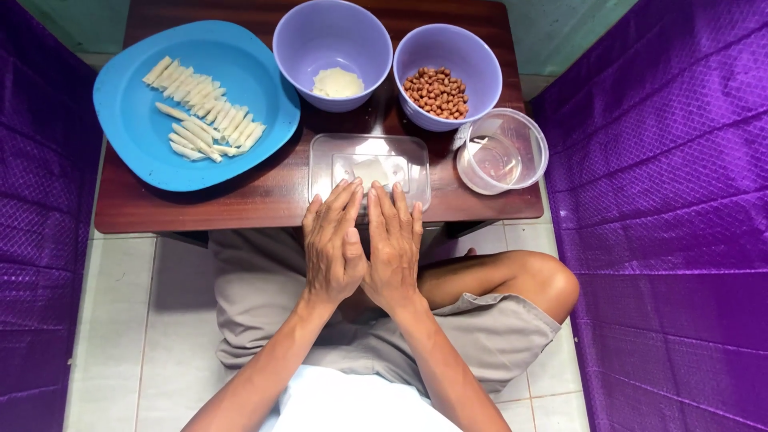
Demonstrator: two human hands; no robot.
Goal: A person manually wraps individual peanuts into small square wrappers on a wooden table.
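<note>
The left hand (pixel 332 240) and the right hand (pixel 394 244) lie side by side, palms down, with the thumbs touching in the middle. The fingers of both hands are stretched out flat and close together, so each grip is spread and holds nothing. The fingertips rest on the near edge of a clear rectangular box (pixel 370 166), which stands on the wooden bench (pixel 264 196) just ahead of the grip. Inside this box a pale thin sheet (pixel 373 170) is seen. Further ahead of the hands are two lilac bowls: one with a white sheet (pixel 337 82), one with peanuts (pixel 436 90). Ahead to the left is a blue plate (pixel 136 128) with rolled pale sticks (pixel 204 116). To the right of the grip stands a clear round container (pixel 502 150).
</note>
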